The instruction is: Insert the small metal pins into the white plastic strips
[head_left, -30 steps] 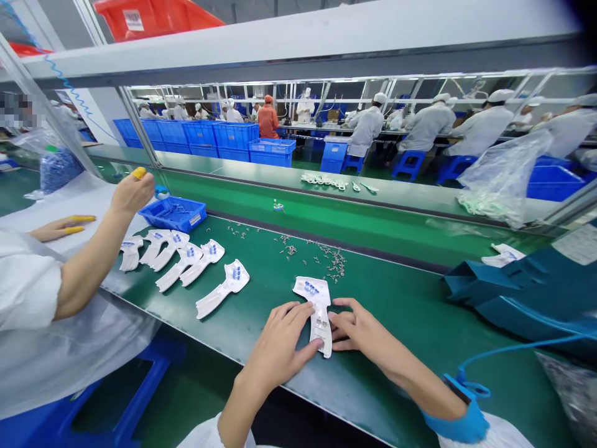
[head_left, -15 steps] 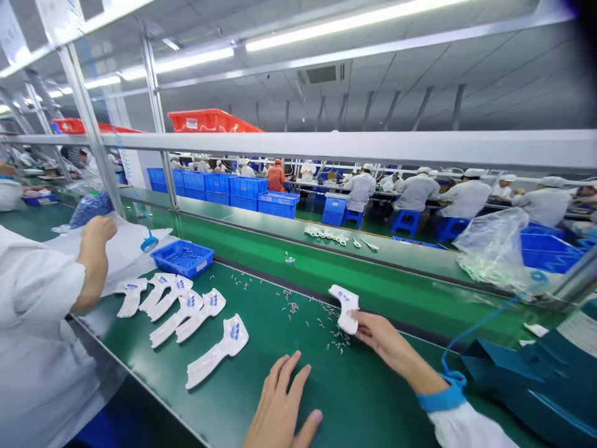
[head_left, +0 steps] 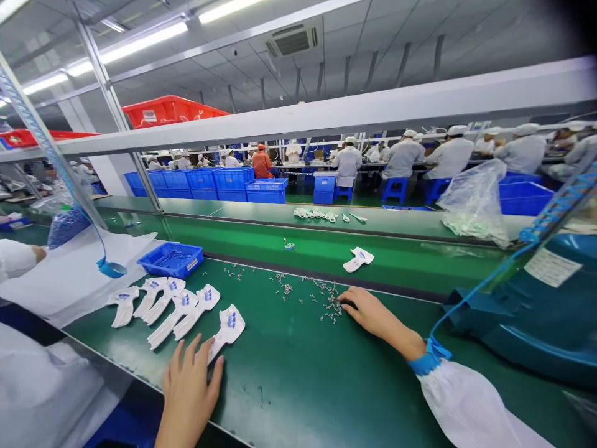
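The left hand (head_left: 190, 389) is unclenched, its fingers parted and the thumb apart, with the lower end of a white shell (head_left: 229, 325) lying between them at one o'clock; whether skin touches plastic cannot be told. The right hand (head_left: 373, 313) is curled, fingertips at the edge of the scattered screws (head_left: 332, 303) at its nine o'clock; whether it pinches one cannot be told. A blue wrist strap (head_left: 425, 363) rings that arm at four o'clock. Five more white shells (head_left: 160, 303) lie on the green table (head_left: 280, 367) at the left hand's eleven o'clock, a blue tray (head_left: 192, 266) beyond them. At the right hand's eleven o'clock, another shell (head_left: 357, 260) rests on the green conveyor (head_left: 317, 256).
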`<state>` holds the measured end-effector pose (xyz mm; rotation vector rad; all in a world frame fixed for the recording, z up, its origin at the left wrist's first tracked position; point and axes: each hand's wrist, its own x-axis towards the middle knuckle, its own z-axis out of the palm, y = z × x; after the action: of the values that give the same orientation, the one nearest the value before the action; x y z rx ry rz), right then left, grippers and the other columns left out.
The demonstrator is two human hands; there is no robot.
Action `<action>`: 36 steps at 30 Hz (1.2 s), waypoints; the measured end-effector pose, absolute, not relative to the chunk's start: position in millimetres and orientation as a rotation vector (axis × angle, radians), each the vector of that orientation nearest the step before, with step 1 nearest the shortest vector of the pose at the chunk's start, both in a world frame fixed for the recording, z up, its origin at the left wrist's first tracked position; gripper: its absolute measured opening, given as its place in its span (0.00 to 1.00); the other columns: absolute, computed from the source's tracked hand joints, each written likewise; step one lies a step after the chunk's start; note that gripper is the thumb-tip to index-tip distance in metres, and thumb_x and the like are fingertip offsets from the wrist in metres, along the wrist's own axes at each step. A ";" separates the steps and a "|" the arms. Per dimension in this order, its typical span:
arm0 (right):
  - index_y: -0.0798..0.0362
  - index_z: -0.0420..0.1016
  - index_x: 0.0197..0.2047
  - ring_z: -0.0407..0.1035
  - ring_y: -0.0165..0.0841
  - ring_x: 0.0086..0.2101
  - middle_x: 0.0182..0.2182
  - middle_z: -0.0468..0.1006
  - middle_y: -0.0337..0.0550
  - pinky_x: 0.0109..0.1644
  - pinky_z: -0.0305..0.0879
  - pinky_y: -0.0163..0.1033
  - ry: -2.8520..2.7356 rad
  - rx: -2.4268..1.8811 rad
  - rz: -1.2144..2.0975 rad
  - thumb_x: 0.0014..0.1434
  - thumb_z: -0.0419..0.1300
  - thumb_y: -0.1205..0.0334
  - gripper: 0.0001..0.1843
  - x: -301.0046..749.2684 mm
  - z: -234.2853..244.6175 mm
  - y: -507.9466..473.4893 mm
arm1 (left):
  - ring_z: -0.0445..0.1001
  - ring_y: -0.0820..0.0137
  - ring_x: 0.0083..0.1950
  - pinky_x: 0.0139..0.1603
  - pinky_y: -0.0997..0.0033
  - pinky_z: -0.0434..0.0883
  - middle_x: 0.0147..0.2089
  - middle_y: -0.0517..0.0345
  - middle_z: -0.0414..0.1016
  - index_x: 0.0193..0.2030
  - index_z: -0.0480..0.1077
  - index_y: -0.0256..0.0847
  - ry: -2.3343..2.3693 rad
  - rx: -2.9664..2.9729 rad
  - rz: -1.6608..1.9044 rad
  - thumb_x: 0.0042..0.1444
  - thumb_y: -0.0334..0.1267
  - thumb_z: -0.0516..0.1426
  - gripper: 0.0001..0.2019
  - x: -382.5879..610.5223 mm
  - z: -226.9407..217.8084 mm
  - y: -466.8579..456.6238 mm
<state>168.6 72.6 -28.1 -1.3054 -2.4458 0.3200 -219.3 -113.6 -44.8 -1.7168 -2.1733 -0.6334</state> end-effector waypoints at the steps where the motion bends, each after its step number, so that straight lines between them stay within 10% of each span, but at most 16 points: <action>1: 0.51 0.75 0.43 0.71 0.42 0.44 0.42 0.77 0.49 0.51 0.67 0.47 -2.436 -1.326 0.311 0.64 0.52 0.61 0.12 169.6 -26.6 73.0 | 0.61 0.41 0.64 0.54 0.38 0.65 0.57 0.46 0.73 0.53 0.74 0.43 -2.206 -1.723 -0.584 0.63 0.43 0.49 0.18 -226.7 -46.1 -115.5; 8: 0.52 0.72 0.41 0.70 0.42 0.41 0.40 0.75 0.51 0.48 0.67 0.48 -2.393 -1.387 0.291 0.67 0.48 0.59 0.13 193.2 -27.8 64.0 | 0.71 0.54 0.50 0.48 0.54 0.69 0.48 0.49 0.74 0.52 0.75 0.47 -2.199 -2.051 -0.666 0.61 0.51 0.54 0.18 -173.1 -43.5 -124.7; 17: 0.49 0.73 0.58 0.70 0.43 0.46 0.47 0.73 0.51 0.54 0.66 0.48 -2.414 -1.348 0.369 0.67 0.49 0.58 0.20 193.4 -28.5 43.9 | 0.67 0.54 0.51 0.54 0.51 0.66 0.47 0.49 0.72 0.57 0.71 0.47 -2.010 -2.339 -0.987 0.59 0.47 0.59 0.20 -41.6 -39.0 -126.5; 36: 0.51 0.76 0.39 0.73 0.37 0.34 0.34 0.80 0.45 0.39 0.66 0.39 -2.296 -1.424 0.725 0.62 0.56 0.59 0.09 191.1 -5.8 19.6 | 0.68 0.59 0.53 0.53 0.57 0.69 0.50 0.50 0.72 0.58 0.67 0.44 -1.988 -2.539 -1.039 0.66 0.41 0.53 0.15 -40.1 -23.5 -129.9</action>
<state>191.1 19.6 -5.8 -1.4241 -2.2963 0.7252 -40.1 -129.9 -23.5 -2.5389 -1.9877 -1.0387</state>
